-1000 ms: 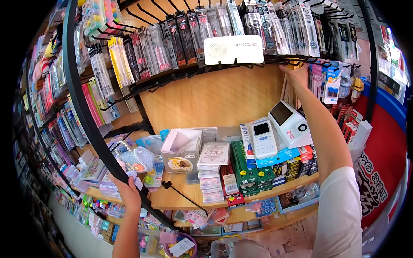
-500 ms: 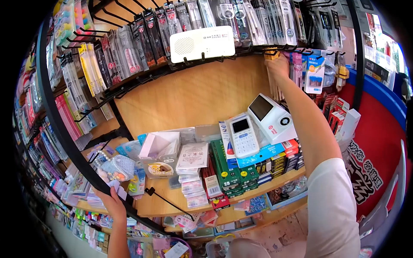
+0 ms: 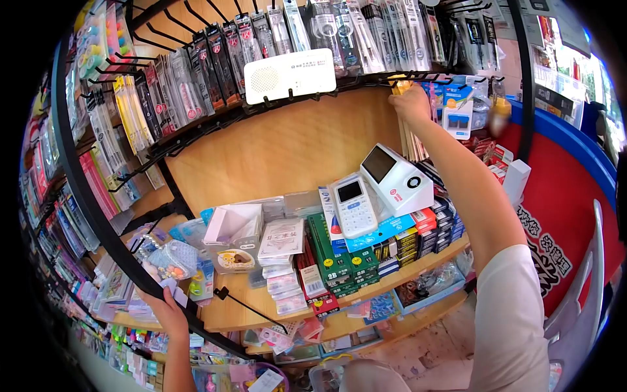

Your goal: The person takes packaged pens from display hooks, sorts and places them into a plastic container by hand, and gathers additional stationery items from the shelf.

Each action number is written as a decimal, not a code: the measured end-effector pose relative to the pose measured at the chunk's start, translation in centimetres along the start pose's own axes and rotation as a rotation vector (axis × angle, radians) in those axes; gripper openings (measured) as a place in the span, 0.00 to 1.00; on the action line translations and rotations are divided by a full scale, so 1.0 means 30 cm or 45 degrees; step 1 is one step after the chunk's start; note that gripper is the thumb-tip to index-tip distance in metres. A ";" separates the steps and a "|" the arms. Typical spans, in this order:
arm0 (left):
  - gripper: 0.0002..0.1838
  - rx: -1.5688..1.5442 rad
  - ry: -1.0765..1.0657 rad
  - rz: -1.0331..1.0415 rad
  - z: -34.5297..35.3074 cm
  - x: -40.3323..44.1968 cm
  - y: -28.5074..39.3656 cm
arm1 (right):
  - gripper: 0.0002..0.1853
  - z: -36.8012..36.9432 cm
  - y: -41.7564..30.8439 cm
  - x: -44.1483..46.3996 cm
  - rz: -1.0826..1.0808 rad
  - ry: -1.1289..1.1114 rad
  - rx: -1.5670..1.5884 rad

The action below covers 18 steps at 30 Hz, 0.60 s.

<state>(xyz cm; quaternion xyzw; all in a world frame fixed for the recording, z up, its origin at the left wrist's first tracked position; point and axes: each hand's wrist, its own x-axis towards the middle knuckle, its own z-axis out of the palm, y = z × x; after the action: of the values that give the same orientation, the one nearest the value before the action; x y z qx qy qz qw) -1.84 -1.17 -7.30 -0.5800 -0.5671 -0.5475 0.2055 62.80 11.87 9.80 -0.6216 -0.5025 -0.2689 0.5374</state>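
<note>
My left hand [image 3: 167,312] is at the lower left, wrapped round the black shelf post [image 3: 104,238], with its thumb beside pale packets. Up at the right, my right hand [image 3: 413,103] closes on yellow-topped packets [image 3: 402,85] that hang from the black hook rail, and their long tan bodies reach down below the hand. Just right of this hand hangs a blue and white blister pack [image 3: 458,112]. A white speaker-like box [image 3: 290,76] rests against the rail, left of my right hand.
On the wooden shelf [image 3: 245,307] stand an open white box [image 3: 234,232], a stack of booklets [image 3: 282,240], green pencil boxes [image 3: 330,251], a white keypad device [image 3: 353,206] and a white screen device [image 3: 396,183]. A thin black rod [image 3: 251,310] lies at the front edge. Hanging pens line the top.
The view has shifted to the right. My right hand, earlier raised with fingers at the rail, has closed on the yellow-topped packets. My left hand stays at the post.
</note>
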 end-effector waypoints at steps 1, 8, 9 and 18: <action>0.32 -0.017 -0.005 0.004 -0.005 0.001 0.012 | 0.20 -0.050 -0.055 -0.020 0.162 -0.009 0.063; 0.32 -0.070 -0.008 0.028 -0.005 0.004 0.000 | 0.17 -0.310 -0.227 -0.133 0.450 0.001 0.330; 0.32 -0.075 -0.004 0.026 -0.004 0.005 -0.001 | 0.16 -0.348 -0.245 -0.147 0.449 -0.031 0.424; 0.36 -0.243 -0.045 -0.010 -0.040 0.015 0.047 | 0.13 -0.563 -0.398 -0.147 0.356 0.109 0.592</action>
<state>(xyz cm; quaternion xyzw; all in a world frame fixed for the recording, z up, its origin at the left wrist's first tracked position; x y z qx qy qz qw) -1.18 -2.39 -6.00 -0.6044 -0.5181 -0.5894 0.1372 53.83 -6.46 15.37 -0.5331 -0.4369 -0.0954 0.7182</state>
